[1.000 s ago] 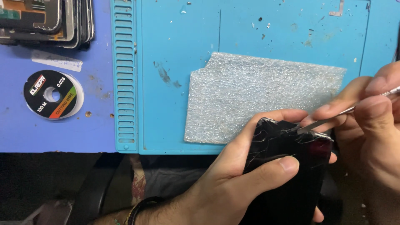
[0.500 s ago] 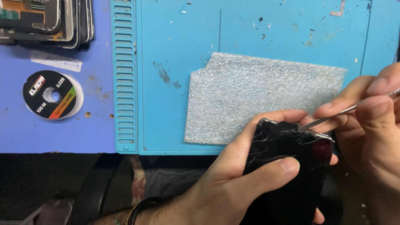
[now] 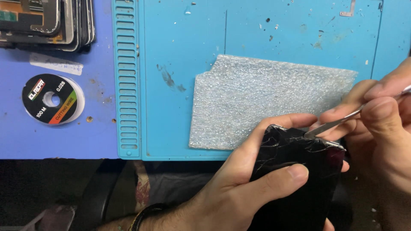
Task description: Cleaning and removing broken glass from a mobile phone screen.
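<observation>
While left hand (image 3: pixel 239 188) grips cracked phone (image 3: pixel 299 171), right hand (image 3: pixel 381 124) pinches tweezers (image 3: pixel 338 122) beside foam sheet (image 3: pixel 257 98).

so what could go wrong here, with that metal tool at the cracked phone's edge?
The tweezers in the right hand press at the top edge of the cracked phone; a slip could jab the left hand, whose fingers wrap that edge. Prying may also spread the cracks or flick glass bits off.

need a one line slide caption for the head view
Left hand grips a cracked black phone while right hand works thin metal tweezers at its top edge, over a blue mat.
</observation>
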